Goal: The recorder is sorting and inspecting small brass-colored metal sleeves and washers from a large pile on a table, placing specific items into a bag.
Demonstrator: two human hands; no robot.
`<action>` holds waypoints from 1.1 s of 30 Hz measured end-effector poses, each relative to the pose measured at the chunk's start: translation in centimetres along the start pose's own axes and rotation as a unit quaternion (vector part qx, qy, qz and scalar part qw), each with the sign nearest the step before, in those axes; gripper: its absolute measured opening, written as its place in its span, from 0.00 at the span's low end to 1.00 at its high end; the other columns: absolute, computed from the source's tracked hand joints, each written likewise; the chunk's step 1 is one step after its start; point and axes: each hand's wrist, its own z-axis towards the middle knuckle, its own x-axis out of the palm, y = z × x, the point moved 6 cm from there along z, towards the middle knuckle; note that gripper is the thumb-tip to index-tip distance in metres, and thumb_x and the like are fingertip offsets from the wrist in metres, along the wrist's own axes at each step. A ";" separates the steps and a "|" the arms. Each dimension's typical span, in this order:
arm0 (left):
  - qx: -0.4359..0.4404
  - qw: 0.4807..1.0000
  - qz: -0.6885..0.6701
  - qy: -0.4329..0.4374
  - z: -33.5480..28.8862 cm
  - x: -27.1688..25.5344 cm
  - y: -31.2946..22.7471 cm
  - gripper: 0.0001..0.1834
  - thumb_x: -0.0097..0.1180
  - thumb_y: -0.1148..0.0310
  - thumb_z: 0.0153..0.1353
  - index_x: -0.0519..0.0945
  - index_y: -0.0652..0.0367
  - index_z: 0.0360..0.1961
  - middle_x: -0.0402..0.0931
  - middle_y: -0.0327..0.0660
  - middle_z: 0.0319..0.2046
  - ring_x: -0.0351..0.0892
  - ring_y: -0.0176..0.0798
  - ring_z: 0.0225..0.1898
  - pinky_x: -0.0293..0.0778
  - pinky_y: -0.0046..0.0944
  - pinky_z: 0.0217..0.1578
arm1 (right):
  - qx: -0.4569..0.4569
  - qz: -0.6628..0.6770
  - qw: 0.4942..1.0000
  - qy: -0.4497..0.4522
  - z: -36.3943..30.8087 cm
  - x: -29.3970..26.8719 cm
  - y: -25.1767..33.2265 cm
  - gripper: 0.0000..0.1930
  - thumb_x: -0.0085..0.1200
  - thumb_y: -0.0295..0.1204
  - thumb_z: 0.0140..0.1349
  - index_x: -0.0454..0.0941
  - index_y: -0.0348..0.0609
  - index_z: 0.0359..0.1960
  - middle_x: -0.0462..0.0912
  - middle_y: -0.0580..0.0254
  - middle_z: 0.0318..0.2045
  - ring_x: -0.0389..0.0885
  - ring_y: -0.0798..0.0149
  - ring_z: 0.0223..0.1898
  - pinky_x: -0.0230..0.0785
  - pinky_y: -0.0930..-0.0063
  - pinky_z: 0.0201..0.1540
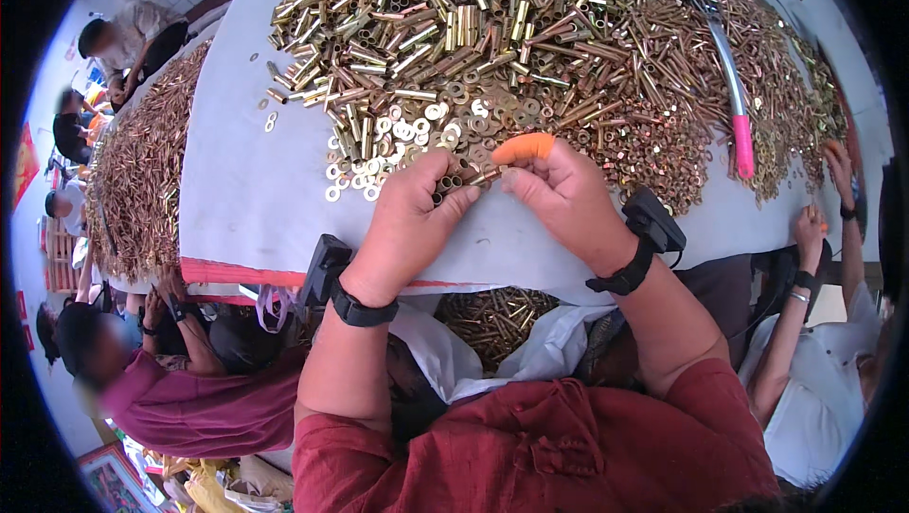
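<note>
The left hand is clamped on a few metal tubes. Just beside it, the right hand, an orange cover on one finger, pinches a slim metal piece between the two hands. Beyond them on the desk lie pale washers and heaped sleeves; a pink-handled tool lies farther right.

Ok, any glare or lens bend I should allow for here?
In the head view, glints on the tubes and glare turning some washers nearly white; also in the head view, the table's left edge bows, and black fills the corners.
</note>
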 end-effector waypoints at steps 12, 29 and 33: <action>0.051 0.996 -0.063 -0.029 0.0 0.0 -0.2 0.10 0.64 0.72 0.58 0.76 0.63 0.37 0.77 0.47 0.29 0.74 0.42 0.30 0.73 0.38 0.35 | 0.018 -0.016 0.999 0.035 0.0 0.1 -0.6 0.14 0.51 0.26 0.67 0.78 0.40 0.53 0.83 0.68 0.35 0.78 0.77 0.34 0.72 0.81 0.40; 0.065 0.998 -0.023 0.000 -0.2 0.2 -0.9 0.10 0.63 0.71 0.58 0.75 0.64 0.36 0.75 0.51 0.27 0.74 0.51 0.28 0.71 0.42 0.32 | -0.097 -0.177 0.979 0.027 -0.1 -0.3 2.2 0.08 0.60 0.29 0.60 0.80 0.40 0.38 0.83 0.53 0.28 0.82 0.57 0.29 0.73 0.67 0.33; 0.081 0.997 -0.016 0.007 -0.1 0.3 -1.1 0.11 0.64 0.72 0.58 0.75 0.64 0.37 0.75 0.51 0.27 0.75 0.52 0.29 0.72 0.42 0.33 | -0.132 -0.280 0.950 0.023 -0.2 -0.2 2.5 0.10 0.59 0.34 0.61 0.79 0.41 0.37 0.81 0.51 0.27 0.82 0.50 0.29 0.72 0.62 0.33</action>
